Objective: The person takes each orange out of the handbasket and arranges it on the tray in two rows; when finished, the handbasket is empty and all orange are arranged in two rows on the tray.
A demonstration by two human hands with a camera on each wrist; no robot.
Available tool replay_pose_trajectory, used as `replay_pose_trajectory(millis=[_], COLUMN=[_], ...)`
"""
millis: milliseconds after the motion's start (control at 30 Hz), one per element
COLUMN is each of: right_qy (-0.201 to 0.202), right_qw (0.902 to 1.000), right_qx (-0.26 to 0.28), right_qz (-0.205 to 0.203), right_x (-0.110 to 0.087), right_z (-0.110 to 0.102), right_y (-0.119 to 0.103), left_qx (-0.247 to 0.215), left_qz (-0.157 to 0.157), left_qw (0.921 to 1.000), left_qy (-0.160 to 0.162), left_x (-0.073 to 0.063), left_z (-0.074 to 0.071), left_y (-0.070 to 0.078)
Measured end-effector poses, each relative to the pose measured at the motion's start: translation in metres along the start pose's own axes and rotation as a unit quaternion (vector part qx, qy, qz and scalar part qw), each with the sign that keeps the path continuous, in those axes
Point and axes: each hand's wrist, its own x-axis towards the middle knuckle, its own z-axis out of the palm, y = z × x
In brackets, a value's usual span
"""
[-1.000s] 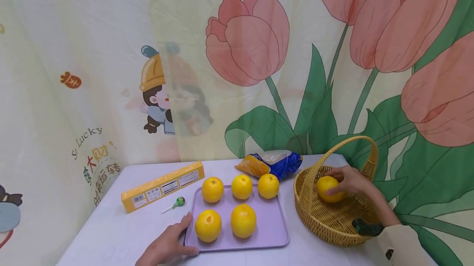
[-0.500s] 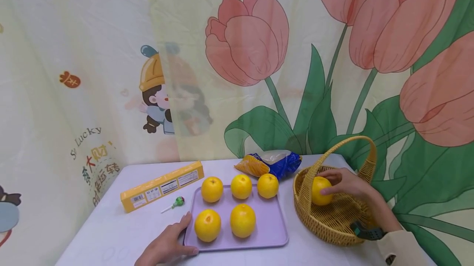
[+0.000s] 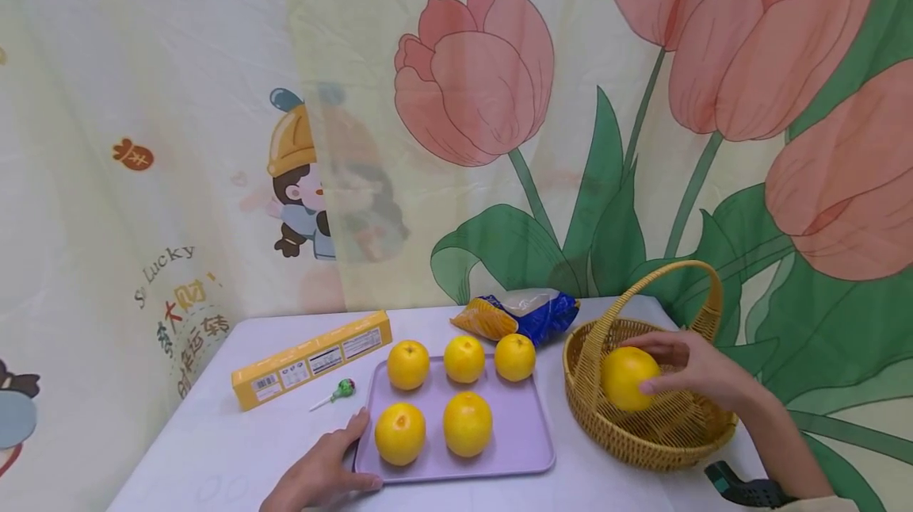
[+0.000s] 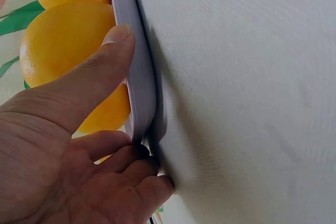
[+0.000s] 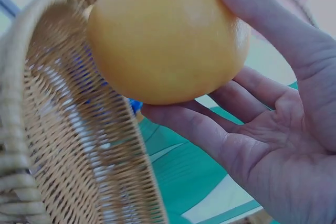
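My right hand holds an orange between thumb and fingers at the opening of a wicker basket. In the right wrist view, the orange sits at the fingertips, with the woven basket wall below and left of it. My left hand grips the near left corner of a lilac tray. The left wrist view has the thumb along the tray's rim and the other fingers curled at its corner. Several oranges rest on the tray in two rows.
Behind the tray lies a blue and orange plastic bag. A long yellow box and a green-wrapped lollipop lie left of it on the white table. The basket's tall handle arches over its opening. A printed curtain hangs behind.
Inside the basket, my right hand first shifted left with the orange, then brought it up and back nearer to me. My left hand and the tray have stayed in place.
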Motion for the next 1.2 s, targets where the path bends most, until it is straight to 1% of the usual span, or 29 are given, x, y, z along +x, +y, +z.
replay_pose_trajectory(millis=[100, 200, 267, 333, 533, 600, 633, 767, 867, 967, 1067, 1200], right_qy=[-0.04, -0.091, -0.116, -0.131, -0.164, -0.174, -0.174, -0.18, -0.192, -0.208, -0.213, -0.21], right_qw=[0.9975, 0.989, 0.983, 0.9794, 0.9682, 0.9647, 0.9651, 0.966, 0.9635, 0.9598, 0.9599, 0.9602], right_qx=[0.048, 0.094, 0.109, 0.114, 0.143, 0.152, 0.15, 0.15, 0.16, 0.166, 0.167, 0.174], right_qz=[-0.033, -0.071, -0.091, -0.104, -0.124, -0.127, -0.126, -0.109, -0.097, -0.087, -0.074, -0.062], right_x=[-0.007, -0.011, -0.011, -0.01, -0.004, -0.001, 0.0, 0.004, 0.008, 0.014, 0.019, 0.024], right_z=[0.005, 0.014, 0.022, 0.03, 0.055, 0.064, 0.069, 0.088, 0.101, 0.113, 0.124, 0.138], right_y=[-0.009, -0.019, -0.027, -0.034, -0.051, -0.054, -0.055, -0.057, -0.054, -0.047, -0.037, -0.024], left_qx=[-0.01, -0.023, -0.021, -0.025, -0.031, -0.033, -0.031, -0.021, -0.018, -0.019, -0.021, -0.026], left_qz=[0.002, -0.001, -0.004, -0.005, 0.003, 0.002, 0.004, 0.003, -0.002, -0.009, -0.015, -0.007], left_qw=[0.9999, 0.9997, 0.9997, 0.9996, 0.9995, 0.9994, 0.9995, 0.9997, 0.9998, 0.9997, 0.9996, 0.9996], left_qy=[-0.003, -0.009, -0.012, -0.014, -0.01, -0.009, -0.008, -0.008, -0.009, -0.009, -0.011, -0.01], left_x=[-0.001, 0.0, 0.0, 0.001, 0.002, 0.002, 0.002, 0.002, 0.002, 0.002, 0.002, 0.002], left_z=[0.0, 0.0, 0.001, 0.001, 0.002, 0.002, 0.002, 0.001, 0.001, 0.0, 0.001, 0.001], left_y=[-0.002, -0.003, -0.004, -0.005, -0.006, -0.004, -0.004, -0.003, -0.001, 0.0, 0.0, -0.001])
